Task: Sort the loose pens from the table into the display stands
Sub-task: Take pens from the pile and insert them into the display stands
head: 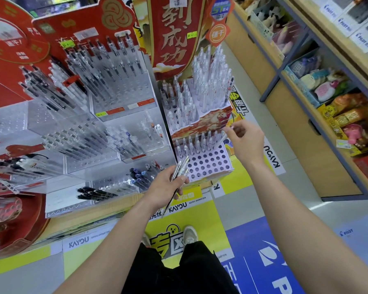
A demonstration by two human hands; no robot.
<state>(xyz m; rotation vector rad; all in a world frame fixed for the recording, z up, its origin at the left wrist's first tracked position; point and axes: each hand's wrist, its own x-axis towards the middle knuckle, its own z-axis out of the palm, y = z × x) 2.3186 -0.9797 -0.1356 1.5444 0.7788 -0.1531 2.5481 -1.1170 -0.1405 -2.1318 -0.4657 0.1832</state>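
1. Nearest, the left hand gripped a bundle of clear pens just before the stand's front edge.
2. The right hand pinched the top of a single pen standing at the right end of a row.
3. Both hovered at the tiered cardboard display stand, whose front tier was mostly open holes.
4. Acrylic racks of pens stood to the left on the counter.

The wood-edged table bears tiered clear acrylic stands across its left and middle. A white cardboard stand with round holes sits at its right end, and a red round display at near left.
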